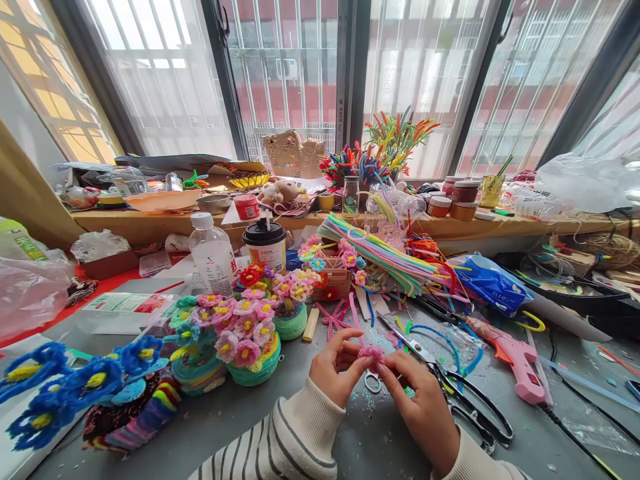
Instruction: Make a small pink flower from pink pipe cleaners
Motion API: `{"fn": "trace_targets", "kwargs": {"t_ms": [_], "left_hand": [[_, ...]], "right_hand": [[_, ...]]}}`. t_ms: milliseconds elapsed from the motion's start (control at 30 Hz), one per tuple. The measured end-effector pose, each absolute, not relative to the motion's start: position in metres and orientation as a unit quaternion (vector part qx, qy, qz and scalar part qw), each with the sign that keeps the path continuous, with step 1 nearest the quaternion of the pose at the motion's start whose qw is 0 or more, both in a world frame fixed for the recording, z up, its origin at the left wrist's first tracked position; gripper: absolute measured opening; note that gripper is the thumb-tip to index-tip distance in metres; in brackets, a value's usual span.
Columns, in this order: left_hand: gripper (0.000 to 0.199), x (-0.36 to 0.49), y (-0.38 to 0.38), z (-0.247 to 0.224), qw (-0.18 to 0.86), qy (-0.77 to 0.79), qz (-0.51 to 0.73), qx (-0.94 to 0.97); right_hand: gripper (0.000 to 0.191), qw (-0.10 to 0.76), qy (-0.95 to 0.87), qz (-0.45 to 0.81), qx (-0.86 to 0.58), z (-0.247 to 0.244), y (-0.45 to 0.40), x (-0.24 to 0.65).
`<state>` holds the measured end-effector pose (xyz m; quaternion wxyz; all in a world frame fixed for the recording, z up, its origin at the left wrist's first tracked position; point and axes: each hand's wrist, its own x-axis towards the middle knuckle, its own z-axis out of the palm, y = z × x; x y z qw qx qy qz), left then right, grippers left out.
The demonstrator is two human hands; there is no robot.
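A small pink pipe-cleaner flower (pixel 372 353) is pinched between the fingertips of my left hand (pixel 336 368) and my right hand (pixel 415 390), just above the grey table (pixel 225 440). Both hands are closed on it, and part of it is hidden by the fingers. Beneath it I see the ring of a small metal tool (pixel 373 382) among glitter bits. To the right of my right hand lie large black-handled scissors (pixel 425 357). Pink pipe-cleaner loops (pixel 334 320) rest just beyond my left hand.
Pots of pink flowers (pixel 245 327) and blue flowers (pixel 95 380) stand at left. Behind are a water bottle (pixel 213 257), a lidded cup (pixel 265 247) and a pipe-cleaner bundle (pixel 380 250). A pink glue gun (pixel 515 360) with its cord lies right, near a blue packet (pixel 493 285).
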<state>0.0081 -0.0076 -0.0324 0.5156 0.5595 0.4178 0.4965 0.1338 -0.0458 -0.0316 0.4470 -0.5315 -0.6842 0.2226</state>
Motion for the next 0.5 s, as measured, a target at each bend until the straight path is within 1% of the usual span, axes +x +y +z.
{"fn": "trace_targets", "kwargs": {"t_ms": [67,133,267,500], "left_hand": [[0.019,0.008,-0.008,-0.031,0.525,0.408,0.494,0.560],[0.015,0.008,-0.008,-0.029,0.544,0.406,0.493,0.543],[0.017,0.007,-0.008,-0.023,0.588,0.413,0.482,0.502],[0.022,0.009,-0.009,-0.025,0.605,0.400,0.483,0.491]], "right_hand": [[0.021,0.452,-0.680,0.218,-0.534,-0.033,-0.046,0.134],[0.020,0.458,-0.675,0.217,-0.536,-0.034,-0.046,0.135],[0.015,0.472,-0.661,0.222,-0.539,-0.033,-0.046,0.135],[0.018,0.468,-0.668,0.218,-0.536,-0.031,-0.047,0.134]]}}
